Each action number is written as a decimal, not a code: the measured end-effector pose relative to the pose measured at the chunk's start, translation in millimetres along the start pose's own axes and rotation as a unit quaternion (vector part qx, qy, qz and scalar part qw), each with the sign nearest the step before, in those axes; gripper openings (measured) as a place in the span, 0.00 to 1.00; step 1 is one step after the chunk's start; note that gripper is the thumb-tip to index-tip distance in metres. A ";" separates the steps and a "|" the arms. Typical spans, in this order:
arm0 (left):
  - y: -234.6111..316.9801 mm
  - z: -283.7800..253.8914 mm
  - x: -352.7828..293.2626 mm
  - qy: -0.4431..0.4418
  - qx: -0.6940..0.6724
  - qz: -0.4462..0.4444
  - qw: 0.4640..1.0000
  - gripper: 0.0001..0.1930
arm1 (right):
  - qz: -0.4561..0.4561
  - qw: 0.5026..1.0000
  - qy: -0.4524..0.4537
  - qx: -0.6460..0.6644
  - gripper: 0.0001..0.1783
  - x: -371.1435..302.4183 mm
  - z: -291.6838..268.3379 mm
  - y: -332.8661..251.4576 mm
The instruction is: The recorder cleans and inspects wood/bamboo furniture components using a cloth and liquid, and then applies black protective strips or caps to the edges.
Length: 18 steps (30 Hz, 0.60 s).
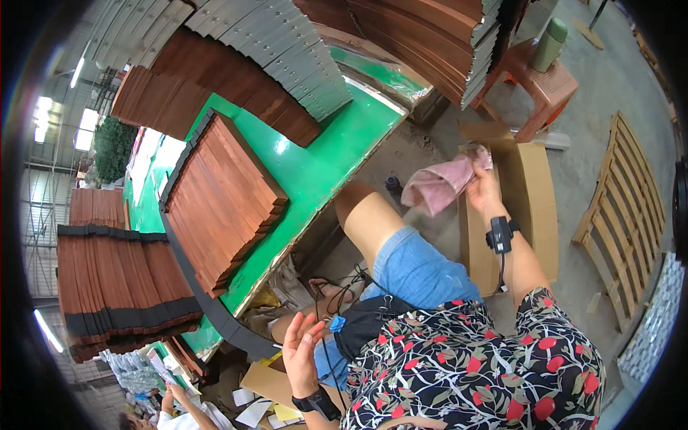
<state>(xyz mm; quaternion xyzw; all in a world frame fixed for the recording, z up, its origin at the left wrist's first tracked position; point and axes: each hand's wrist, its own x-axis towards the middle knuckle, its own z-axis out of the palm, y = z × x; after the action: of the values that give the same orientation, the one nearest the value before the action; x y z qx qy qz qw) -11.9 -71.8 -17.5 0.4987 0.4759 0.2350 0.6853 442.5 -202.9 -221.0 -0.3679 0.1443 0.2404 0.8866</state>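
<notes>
My right hand (485,189) is closed on a crumpled pink cloth (446,182) and holds it beside an open cardboard box (539,208). My left hand (302,352) is raised with its fingers extended and slightly curled, and nothing shows in it. Close to that hand is the end of a long black strip (233,331); whether they touch I cannot tell. The strip curves from the edge of a stack of red-brown wooden slats (222,204), which lies on a green tabletop (326,175).
More brown slats (122,279) with black bands are at the left, and grey metal panels (276,50) at the back. A stool (534,82) bears a green bottle (550,44). A wooden pallet (625,215) is on the right. Another person's arm (188,407) shows at lower left.
</notes>
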 end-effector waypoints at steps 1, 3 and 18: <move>0.5 1.2 -0.5 0.007 0.003 0.000 1.000 0.26 | 0.006 0.999 0.045 0.011 0.19 11.4 -9.4 3.4; -2.6 6.8 3.7 0.007 0.001 -0.004 1.000 0.25 | 0.002 0.996 0.086 0.000 0.15 57.9 -57.9 3.0; 14.2 21.1 3.8 0.047 0.071 0.023 0.996 0.23 | -0.274 0.755 -0.196 -0.562 0.08 -41.0 103.0 -63.6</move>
<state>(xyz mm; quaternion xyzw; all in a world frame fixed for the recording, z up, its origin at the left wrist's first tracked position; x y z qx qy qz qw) 10.6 -72.9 -5.1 0.5449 0.5119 0.2395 0.6194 450.0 -180.7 -95.4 -0.7687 -0.3008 0.0924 0.5569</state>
